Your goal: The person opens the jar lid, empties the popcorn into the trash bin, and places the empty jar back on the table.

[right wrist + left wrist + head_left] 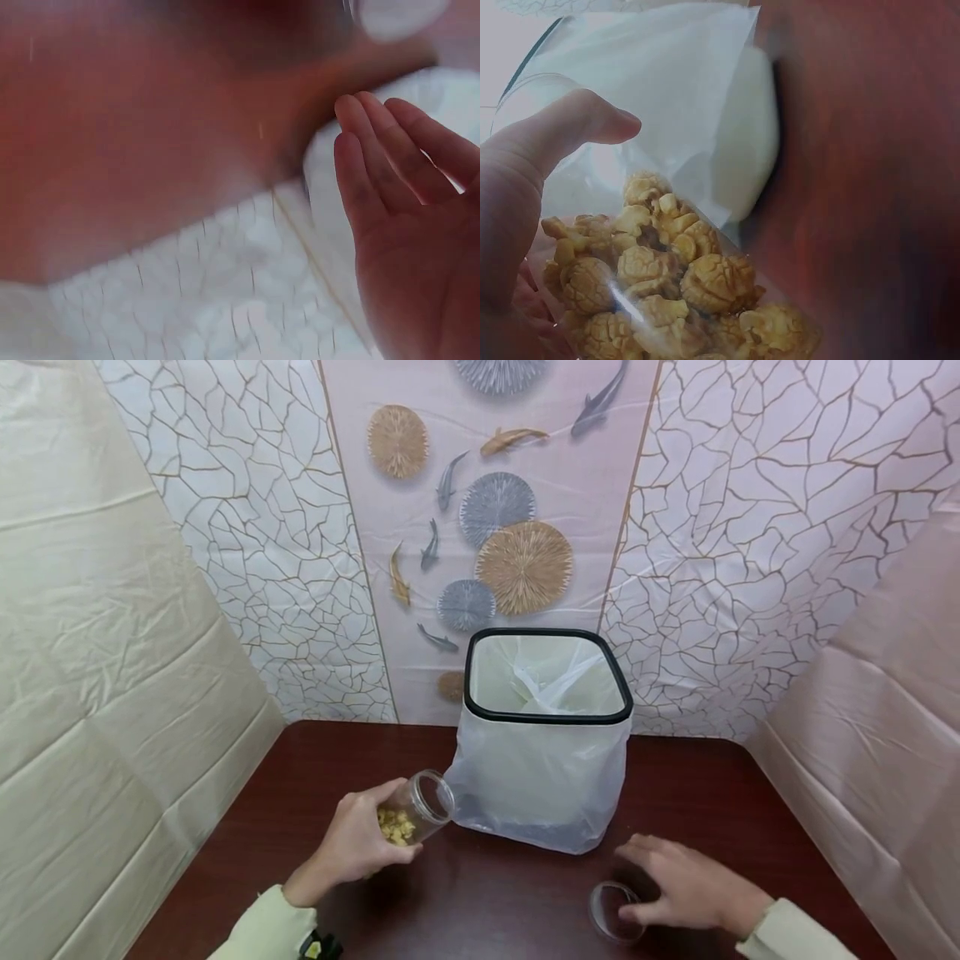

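Note:
My left hand (358, 837) grips a clear plastic jar (429, 802) that is tilted, its uncovered mouth facing up and to the right, close beside the bin. Caramel popcorn (396, 827) lies in the jar's lower part; the left wrist view shows the popcorn pieces (652, 270) up close, below the thumb. A round clear lid (602, 914) is at the table's front right. Over its right side is my right hand (686, 885), the thumb overlapping the lid; I cannot tell whether they touch. In the right wrist view the fingers (390, 161) are extended and hold nothing.
A bin with a black rim (547, 718) and a translucent white liner (525, 785) stands mid-table towards the back. The dark red-brown table (480, 893) meets a patterned backdrop (300, 527) behind, with pale fabric walls (90, 693) at both sides.

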### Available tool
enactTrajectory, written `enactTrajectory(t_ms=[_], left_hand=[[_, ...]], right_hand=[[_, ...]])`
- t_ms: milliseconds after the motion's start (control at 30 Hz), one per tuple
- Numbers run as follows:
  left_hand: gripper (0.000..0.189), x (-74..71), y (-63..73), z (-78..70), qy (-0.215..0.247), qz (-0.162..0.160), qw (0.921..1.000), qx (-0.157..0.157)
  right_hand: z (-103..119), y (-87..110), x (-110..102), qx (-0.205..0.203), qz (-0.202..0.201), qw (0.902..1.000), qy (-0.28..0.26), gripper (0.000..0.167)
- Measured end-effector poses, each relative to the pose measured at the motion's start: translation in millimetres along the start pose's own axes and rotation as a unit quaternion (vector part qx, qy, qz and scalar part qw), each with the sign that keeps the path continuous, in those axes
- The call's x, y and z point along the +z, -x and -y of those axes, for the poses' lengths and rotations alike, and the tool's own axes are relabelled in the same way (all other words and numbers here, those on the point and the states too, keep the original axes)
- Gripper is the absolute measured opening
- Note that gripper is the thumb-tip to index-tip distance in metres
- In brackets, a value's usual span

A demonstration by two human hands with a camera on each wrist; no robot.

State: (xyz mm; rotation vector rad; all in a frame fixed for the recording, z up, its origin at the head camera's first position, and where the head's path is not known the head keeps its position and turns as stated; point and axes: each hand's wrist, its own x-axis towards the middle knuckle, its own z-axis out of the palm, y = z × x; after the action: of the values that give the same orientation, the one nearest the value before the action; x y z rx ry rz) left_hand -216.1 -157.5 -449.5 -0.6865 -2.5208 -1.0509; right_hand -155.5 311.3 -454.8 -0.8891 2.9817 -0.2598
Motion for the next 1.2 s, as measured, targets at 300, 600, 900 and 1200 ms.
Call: enactTrajectory(t_ms=[300, 600, 900, 1200], left_hand=[[0.075, -53.7, -38.7, -6.0, -0.08, -0.019, 0.9959, 0.039], [0.078, -98.2, -90.8, -27.9, -0.169, -0.016, 0.9825, 0.075], [0.072, -117.2, -141.7, -63.4, -0.211, 0.012, 0.9695, 0.124], [0.079, -114.0, -171.6, -85.4, -0.25, 0.039, 0.9584, 0.131]], right_hand=[[-11.1, -16.7, -93.9, 0.079, -0.069, 0.9943, 0.017, 0.074], [-13.5, -56.1, -168.9, 0.108, -0.074, 0.9908, 0.035, 0.079], [-4.5, -92.6, -191.8, 0.103, -0.038, 0.9936, 0.027, 0.092], [-2.5, -108.4, -179.7, 0.087, -0.033, 0.9935, 0.066, 0.093]])
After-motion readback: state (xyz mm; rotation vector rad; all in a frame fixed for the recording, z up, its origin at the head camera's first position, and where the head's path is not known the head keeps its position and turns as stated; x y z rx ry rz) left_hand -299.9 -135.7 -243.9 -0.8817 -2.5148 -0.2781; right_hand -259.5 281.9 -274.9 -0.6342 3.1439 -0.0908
